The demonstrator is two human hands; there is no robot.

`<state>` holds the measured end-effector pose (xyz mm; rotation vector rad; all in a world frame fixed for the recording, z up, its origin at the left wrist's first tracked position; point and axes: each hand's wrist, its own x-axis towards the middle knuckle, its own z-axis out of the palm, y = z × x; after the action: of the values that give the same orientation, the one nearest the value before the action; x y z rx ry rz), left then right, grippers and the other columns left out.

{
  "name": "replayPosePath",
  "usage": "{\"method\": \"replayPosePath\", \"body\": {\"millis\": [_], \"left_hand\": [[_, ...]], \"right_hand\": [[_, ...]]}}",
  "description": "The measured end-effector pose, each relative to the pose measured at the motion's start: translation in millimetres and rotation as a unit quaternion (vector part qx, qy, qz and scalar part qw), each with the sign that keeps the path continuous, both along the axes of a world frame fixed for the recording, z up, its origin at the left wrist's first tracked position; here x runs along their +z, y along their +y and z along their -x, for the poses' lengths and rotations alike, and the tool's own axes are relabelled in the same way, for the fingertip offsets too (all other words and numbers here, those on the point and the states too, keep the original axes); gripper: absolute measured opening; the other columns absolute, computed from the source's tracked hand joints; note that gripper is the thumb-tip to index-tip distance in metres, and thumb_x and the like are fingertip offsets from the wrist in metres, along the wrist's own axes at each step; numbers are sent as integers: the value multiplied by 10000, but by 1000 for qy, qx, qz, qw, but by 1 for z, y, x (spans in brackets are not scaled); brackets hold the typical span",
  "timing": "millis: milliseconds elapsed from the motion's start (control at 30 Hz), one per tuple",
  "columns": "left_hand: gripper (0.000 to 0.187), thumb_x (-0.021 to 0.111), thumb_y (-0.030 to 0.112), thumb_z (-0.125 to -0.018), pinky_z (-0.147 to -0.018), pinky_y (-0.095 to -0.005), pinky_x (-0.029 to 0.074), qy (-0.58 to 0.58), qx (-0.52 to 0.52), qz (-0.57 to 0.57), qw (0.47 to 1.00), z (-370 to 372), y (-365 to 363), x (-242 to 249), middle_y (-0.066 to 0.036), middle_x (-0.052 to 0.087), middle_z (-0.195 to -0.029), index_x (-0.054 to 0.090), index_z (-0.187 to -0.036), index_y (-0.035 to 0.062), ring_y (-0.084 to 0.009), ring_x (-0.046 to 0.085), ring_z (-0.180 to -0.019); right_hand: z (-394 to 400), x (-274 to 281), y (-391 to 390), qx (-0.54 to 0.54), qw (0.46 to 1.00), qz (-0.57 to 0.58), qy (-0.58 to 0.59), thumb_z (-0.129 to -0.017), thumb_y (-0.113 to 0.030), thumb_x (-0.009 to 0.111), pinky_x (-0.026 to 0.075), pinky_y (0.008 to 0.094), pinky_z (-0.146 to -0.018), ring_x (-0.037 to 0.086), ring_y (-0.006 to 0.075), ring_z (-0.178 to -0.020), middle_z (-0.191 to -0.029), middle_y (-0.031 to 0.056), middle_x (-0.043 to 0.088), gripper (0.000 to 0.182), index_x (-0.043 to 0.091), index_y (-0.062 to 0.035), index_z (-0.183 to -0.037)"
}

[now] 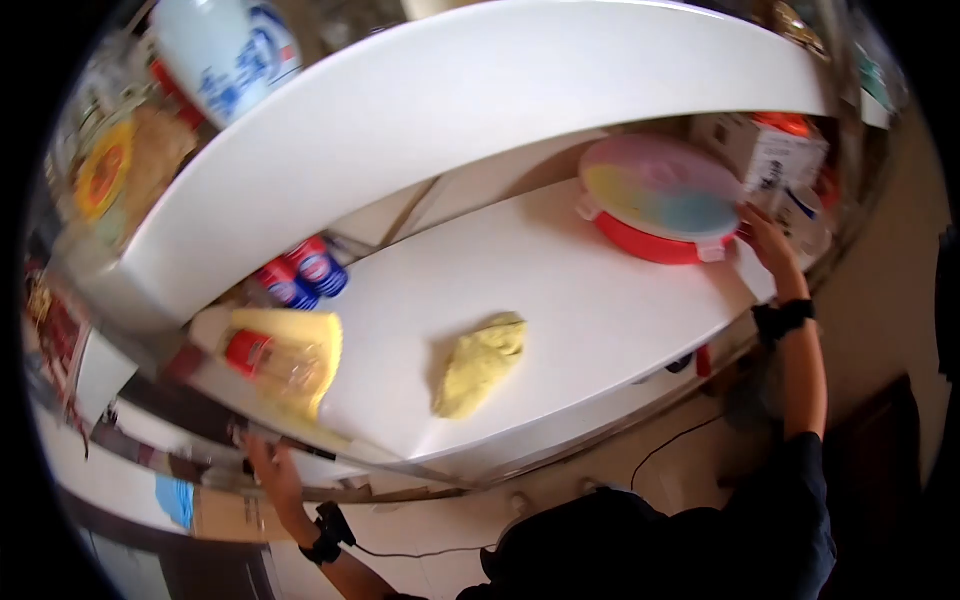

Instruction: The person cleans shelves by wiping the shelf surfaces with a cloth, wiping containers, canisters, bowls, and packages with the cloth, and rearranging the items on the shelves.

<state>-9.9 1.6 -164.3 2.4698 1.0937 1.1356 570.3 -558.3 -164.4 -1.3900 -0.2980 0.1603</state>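
Observation:
My right hand (772,250) is at the right side of a round red container (650,243) with a translucent multicoloured lid, its fingers closed at the rim. The container sits on the right part of the white shelf (400,400), with side clips on its lid. At the lower left, my left hand (277,472) is beside the cabinet's front edge, fingers pointing up and left; blur hides how they are bent. Between the hands a crumpled yellow cloth (482,366) lies on the shelf.
On the left of the shelf are a yellow package (322,345) with a red label and blue-and-red cans (317,266). Behind the container stands a white printed box (755,150). Over the shelf runs a curved white upper board (480,90), with a blue-and-white vase (230,60) beyond.

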Motion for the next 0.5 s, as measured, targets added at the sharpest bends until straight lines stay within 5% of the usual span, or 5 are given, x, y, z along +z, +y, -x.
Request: {"method": "replayPosePath", "body": {"millis": [167,267,300,400,500], "left_hand": [[545,683,98,-702,-1020,-375,290,135,-95,-59,985,-4,-48,59,-152,408,-1310,488,-1208,39,-310,369,-1232],[472,640,93,-762,-1028,-380,270,-13,-24,-73,997,8,-39,51,-148,421,-1292,495,-1209,58,-313,356,-1234],[408,588,150,-842,-912,-351,403,-2,37,-164,986,20,-30,52,-141,455,-1260,475,-1225,64,-286,470,-1137],[418,542,251,-893,-695,-293,495,-285,79,216,931,53,10,24,-141,491,-1215,433,-1247,58,-231,602,-898],[467,459,436,-905,-551,-264,491,-235,-7,456,858,37,4,38,-167,608,-1029,433,-1195,72,-181,609,-633]], "right_hand": [[8,14,22,21,991,130,11,-833,-401,611,429,299,-828,506,119,-984,-1113,30,543,669,372,-8,-1319],[25,26,53,84,984,156,12,-844,-409,593,450,298,-776,529,125,-971,-1102,43,549,689,337,0,-1336],[34,34,65,121,978,168,18,-846,-410,590,456,293,-759,541,125,-957,-1099,42,552,682,340,-7,-1336],[68,49,110,159,964,211,24,-871,-462,514,464,245,-643,601,131,-783,-1086,34,563,599,414,-42,-1286],[73,61,146,193,958,209,39,-874,-544,431,439,209,-530,591,120,-637,-1007,48,590,595,484,-59,-1215]]}}
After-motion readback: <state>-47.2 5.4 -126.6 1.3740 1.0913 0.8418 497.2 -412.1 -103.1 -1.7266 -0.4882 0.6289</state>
